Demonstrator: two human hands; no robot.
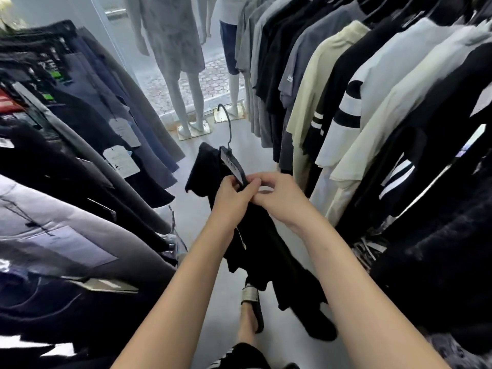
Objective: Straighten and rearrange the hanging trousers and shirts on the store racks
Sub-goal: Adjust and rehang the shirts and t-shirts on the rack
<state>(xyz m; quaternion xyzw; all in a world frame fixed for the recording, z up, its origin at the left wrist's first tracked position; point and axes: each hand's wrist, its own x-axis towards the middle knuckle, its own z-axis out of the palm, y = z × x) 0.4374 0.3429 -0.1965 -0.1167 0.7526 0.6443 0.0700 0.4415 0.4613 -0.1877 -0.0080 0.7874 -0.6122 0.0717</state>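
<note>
both hands meet at frame centre; left hand (231, 198) and right hand (277, 195) pinch the black hanger (234, 163); its bar runs up-left away from the grip, hook on top; black garment (266, 249) droops below; shirt rack (372, 75) upper right

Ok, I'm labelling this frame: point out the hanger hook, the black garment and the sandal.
hanger hook (228, 123), head view, on the curved wire.
black garment (206, 169), head view, on its upper left part.
sandal (249, 292), head view, on the grey strap.
</note>
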